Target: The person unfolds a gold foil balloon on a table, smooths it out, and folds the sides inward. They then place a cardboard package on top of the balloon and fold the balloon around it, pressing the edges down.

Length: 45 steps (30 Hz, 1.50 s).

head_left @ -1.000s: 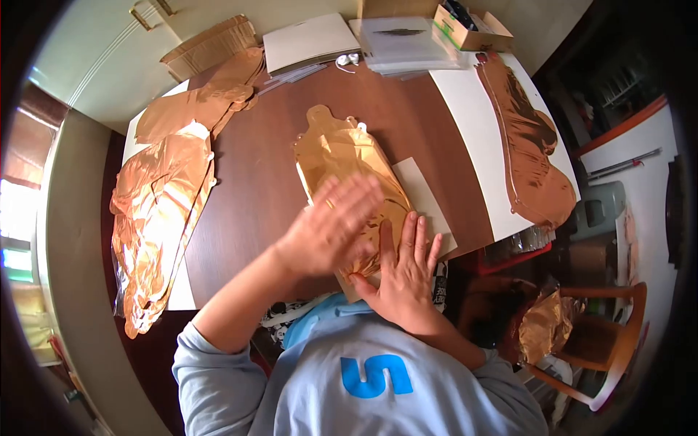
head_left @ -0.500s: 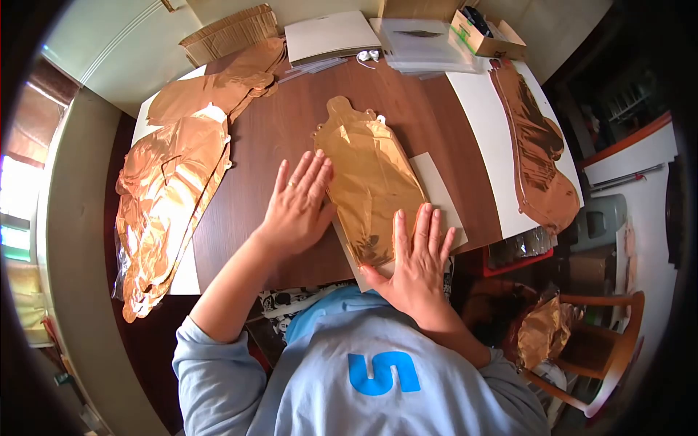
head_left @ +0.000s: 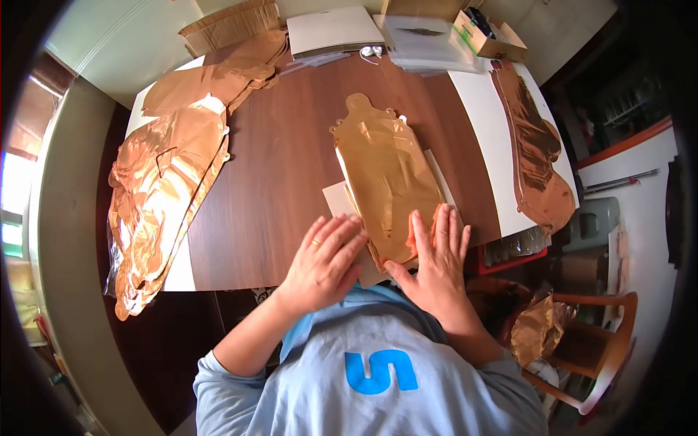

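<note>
In front of me a folded rose-gold foil balloon (head_left: 392,174) lies lengthwise on a white card (head_left: 338,198), its narrow tabbed end pointing away from me. My left hand (head_left: 323,258) is flat, fingers stretched out, with the fingertips at the foil's lower left edge. My right hand (head_left: 434,265) rests on the lower right corner of the balloon, fingers spread and thumb along the near edge. Some foil bunches up beside the right fingers. Neither hand grips anything.
More foil balloons (head_left: 167,174) lie stacked at the table's left, and another folded one (head_left: 534,152) on white board at the right. At the back are a white board stack (head_left: 334,29), clear plastic sheets (head_left: 429,43) and a cardboard box (head_left: 494,40). A wooden chair (head_left: 603,356) stands at right.
The balloon has shifted slightly right and looks smoother, and the card's left corner now shows. My left hand has come down toward me along its edge; my right hand has moved slightly right.
</note>
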Each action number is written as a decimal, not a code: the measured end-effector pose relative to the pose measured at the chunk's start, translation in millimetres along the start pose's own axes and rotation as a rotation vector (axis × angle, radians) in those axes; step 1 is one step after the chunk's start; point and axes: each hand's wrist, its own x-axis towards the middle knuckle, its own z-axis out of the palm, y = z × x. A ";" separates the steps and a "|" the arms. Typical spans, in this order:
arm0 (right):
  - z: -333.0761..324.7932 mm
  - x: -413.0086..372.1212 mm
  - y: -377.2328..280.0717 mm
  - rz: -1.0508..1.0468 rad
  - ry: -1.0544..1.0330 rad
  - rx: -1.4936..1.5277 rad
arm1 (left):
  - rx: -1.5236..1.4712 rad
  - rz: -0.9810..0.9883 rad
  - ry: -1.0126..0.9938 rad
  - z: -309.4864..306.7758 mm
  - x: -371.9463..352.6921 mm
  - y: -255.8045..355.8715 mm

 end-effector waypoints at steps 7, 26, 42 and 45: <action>3.7 0.2 0.9 -0.027 -0.003 -0.044 | 0.019 -0.015 -0.027 9.3 2.2 25.8; -2.8 -46.5 64.3 0.326 0.227 0.854 | 0.097 0.056 0.052 16.9 -31.6 17.4; -65.8 34.5 63.1 0.440 -0.658 0.926 | -0.004 -0.135 0.037 6.8 -37.6 27.5; -67.2 41.0 61.7 0.474 -0.776 0.928 | -0.001 -0.131 0.060 7.2 -37.3 23.4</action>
